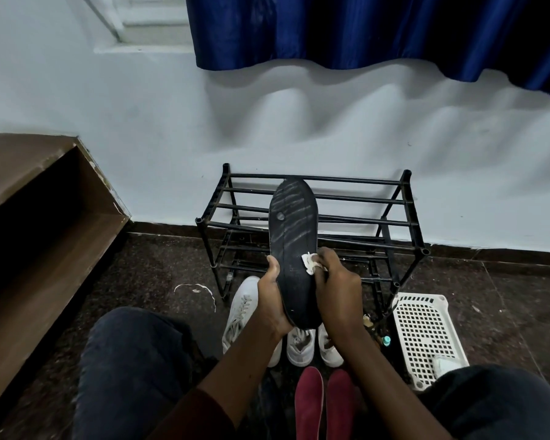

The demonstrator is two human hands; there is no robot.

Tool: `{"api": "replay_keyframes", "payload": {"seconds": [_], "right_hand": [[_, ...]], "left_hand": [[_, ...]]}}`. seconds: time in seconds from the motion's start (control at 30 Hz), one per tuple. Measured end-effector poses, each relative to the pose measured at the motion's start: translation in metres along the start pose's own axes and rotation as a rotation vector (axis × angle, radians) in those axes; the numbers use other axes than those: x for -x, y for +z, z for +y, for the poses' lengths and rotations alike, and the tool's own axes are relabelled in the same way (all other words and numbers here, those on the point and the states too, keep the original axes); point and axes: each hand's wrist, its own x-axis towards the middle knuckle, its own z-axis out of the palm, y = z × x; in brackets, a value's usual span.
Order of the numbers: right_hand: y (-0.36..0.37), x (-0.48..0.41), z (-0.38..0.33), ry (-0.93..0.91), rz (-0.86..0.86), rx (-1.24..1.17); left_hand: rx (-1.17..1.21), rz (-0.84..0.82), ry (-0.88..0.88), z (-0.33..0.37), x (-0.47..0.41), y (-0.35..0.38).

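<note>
A black sandal (291, 230) is held up sole toward me, toe pointing away, its sole streaked with pale marks. My left hand (272, 300) grips its heel end from the left side. My right hand (334, 287) pinches a small white cloth (310, 263) against the sole's right edge near the middle. The sandal hangs in front of a black metal shoe rack (394, 217) that stands bare against the white wall.
White sneakers (240, 312) and a pair of red shoes (310, 404) lie on the dark floor below my hands. A white perforated plastic basket (426, 335) sits to the right. A brown wooden shelf unit (45, 217) stands at left. Blue curtain (362, 33) hangs above.
</note>
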Motion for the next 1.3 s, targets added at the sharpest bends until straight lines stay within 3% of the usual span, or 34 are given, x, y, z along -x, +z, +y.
{"api": "replay_keyframes", "payload": {"seconds": [0.2, 0.3, 0.4, 0.5, 0.6, 0.7, 0.8, 0.9, 0.97, 1.17, 1.3], "right_hand": [[0.0, 0.038, 0.007, -0.054, 0.068, -0.07], [-0.001, 0.056, 0.007, -0.15, 0.032, -0.076], [-0.006, 0.053, 0.015, -0.121, -0.04, -0.056], [-0.018, 0.035, 0.027, 0.234, -0.145, -0.157], [-0.033, 0.018, 0.03, 0.7, -0.251, -0.784], [-0.039, 0.009, 0.028, 0.907, -0.274, -1.163], [-0.041, 0.006, 0.025, 0.987, -0.233, -1.416], [-0.046, 0.004, 0.016, 0.898, -0.239, -1.54], [-0.049, 0.004, 0.008, 0.783, -0.219, -1.447], [-0.049, 0.009, -0.029, 0.088, -0.129, -0.699], [-0.025, 0.0, -0.036, -0.402, -0.066, -0.053]], "left_hand": [[0.07, 0.046, 0.05, 0.005, -0.008, -0.011], [0.075, 0.057, 0.114, 0.008, -0.007, -0.009], [0.11, 0.034, 0.103, 0.012, -0.003, -0.005], [0.146, -0.015, 0.115, 0.019, 0.0, -0.006], [0.155, -0.074, 0.128, 0.025, 0.004, -0.008], [0.191, -0.158, 0.111, 0.028, 0.008, -0.008], [0.22, -0.22, 0.108, 0.027, 0.009, -0.011], [0.261, -0.291, 0.069, 0.026, 0.01, -0.012], [0.293, -0.317, 0.052, 0.025, 0.009, -0.013], [0.153, -0.319, 0.023, 0.024, 0.004, -0.009], [0.168, -0.26, 0.002, 0.02, 0.001, -0.009]]}}
